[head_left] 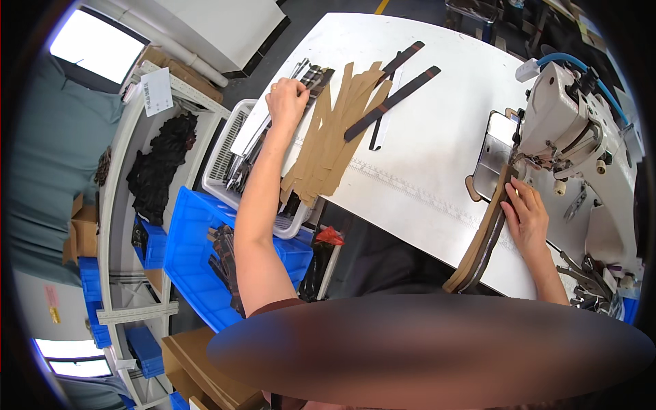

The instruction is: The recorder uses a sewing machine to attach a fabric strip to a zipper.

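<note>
Your desk (424, 154) is white, with a band of fine grey ruler-like markings (410, 188). On it, your loose strips (342, 130) are plain tan, and the dark strip (410, 89) across them carries reddish-brown bands. At the desk's right side, your sewing machine (560, 113) is white with a blue hose (566, 56), and the long strip (478, 242) pairs tan with dark brown. Left of the desk, your bin (186, 239) is bright blue.

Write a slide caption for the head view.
Left hand at dark strips beside tan strips; right hand touching a tan-and-dark strip at a white sewing machine.
</note>
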`<state>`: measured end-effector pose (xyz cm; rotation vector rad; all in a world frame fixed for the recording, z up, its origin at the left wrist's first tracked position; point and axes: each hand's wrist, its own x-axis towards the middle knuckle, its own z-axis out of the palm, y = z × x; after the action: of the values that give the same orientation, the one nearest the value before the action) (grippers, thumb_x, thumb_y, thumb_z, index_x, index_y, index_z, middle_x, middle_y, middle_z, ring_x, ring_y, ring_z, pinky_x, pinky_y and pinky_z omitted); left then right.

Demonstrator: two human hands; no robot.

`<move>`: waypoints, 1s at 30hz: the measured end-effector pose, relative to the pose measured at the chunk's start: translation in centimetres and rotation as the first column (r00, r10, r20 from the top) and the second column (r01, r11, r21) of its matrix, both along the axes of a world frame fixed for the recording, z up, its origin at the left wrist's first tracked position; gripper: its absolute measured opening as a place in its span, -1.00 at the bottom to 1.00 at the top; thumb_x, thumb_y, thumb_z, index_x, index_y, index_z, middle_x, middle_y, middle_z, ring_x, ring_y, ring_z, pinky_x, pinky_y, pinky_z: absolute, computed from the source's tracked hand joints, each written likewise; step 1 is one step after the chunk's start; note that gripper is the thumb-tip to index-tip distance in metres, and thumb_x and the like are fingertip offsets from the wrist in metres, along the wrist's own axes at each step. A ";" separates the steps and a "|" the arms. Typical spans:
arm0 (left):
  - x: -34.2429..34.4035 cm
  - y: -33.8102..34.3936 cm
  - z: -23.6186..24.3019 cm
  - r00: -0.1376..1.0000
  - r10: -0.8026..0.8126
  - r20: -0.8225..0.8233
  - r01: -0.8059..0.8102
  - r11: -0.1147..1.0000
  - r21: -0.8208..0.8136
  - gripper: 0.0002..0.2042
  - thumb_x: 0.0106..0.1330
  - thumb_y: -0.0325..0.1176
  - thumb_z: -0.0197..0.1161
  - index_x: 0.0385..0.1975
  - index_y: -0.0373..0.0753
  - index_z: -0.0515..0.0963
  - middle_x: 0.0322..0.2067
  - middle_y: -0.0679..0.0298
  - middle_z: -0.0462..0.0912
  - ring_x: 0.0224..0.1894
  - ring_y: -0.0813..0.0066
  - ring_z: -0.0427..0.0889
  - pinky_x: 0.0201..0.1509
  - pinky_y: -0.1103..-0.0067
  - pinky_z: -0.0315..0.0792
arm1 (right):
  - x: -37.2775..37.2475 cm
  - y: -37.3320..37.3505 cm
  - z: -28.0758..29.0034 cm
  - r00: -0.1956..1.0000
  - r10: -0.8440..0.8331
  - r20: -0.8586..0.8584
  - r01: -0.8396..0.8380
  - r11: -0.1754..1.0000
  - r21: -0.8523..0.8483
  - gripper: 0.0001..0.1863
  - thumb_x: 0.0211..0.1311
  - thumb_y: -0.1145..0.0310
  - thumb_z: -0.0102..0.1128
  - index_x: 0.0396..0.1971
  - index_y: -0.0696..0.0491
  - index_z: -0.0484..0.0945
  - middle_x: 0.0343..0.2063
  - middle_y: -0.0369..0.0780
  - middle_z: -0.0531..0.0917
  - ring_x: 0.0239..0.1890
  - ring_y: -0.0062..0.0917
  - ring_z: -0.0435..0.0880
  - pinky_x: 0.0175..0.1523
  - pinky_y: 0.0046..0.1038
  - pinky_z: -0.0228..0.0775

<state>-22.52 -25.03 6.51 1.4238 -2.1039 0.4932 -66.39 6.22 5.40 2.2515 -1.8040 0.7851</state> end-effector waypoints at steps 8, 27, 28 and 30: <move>-9.6 16.6 0.6 0.710 -0.659 0.249 0.668 0.742 0.059 -0.91 0.01 -0.47 0.15 -0.47 -0.22 0.41 -0.42 0.22 0.50 -0.39 0.34 0.56 -0.41 0.48 0.47 | -0.8 0.5 -0.4 1.000 -0.003 -0.015 0.003 1.000 -0.007 -0.66 0.12 0.44 0.30 -0.08 0.19 0.60 -0.01 -0.12 0.60 0.00 -0.21 0.58 0.05 -0.32 0.47; -14.9 25.0 -1.5 0.505 -0.855 0.118 0.799 0.515 0.311 -0.60 0.10 -0.40 0.27 0.00 -0.23 0.53 0.07 0.12 0.58 0.16 0.34 0.53 0.18 0.18 0.32 | -1.2 0.3 -1.5 0.999 -0.032 -0.032 0.029 0.996 -0.079 -0.63 0.05 0.34 0.37 -0.10 0.11 0.62 -0.01 -0.20 0.61 -0.01 -0.29 0.60 0.00 -0.33 0.52; -16.3 24.4 -0.7 0.511 -0.855 0.093 0.813 0.516 0.269 -0.65 0.11 -0.40 0.27 -0.05 -0.26 0.55 0.03 0.13 0.60 0.11 0.34 0.57 0.17 0.20 0.33 | -1.2 0.3 -1.5 0.999 -0.042 -0.028 0.040 0.996 -0.074 -0.63 0.05 0.34 0.37 -0.10 0.11 0.62 -0.01 -0.20 0.61 -0.01 -0.29 0.60 0.00 -0.33 0.52; -19.9 23.1 0.2 0.506 -0.860 0.062 0.848 0.510 0.143 -0.71 0.13 -0.42 0.25 -0.13 -0.30 0.58 -0.01 0.15 0.62 0.05 0.34 0.62 0.17 0.23 0.35 | -1.3 0.4 -1.7 0.998 -0.046 -0.031 0.043 0.995 -0.087 -0.62 0.05 0.34 0.37 -0.10 0.12 0.62 -0.01 -0.19 0.61 -0.02 -0.29 0.60 -0.01 -0.33 0.52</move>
<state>-42.41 -1.95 6.73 0.2028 -2.6208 0.0552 -67.66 6.58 3.71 2.1509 -1.7637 0.7968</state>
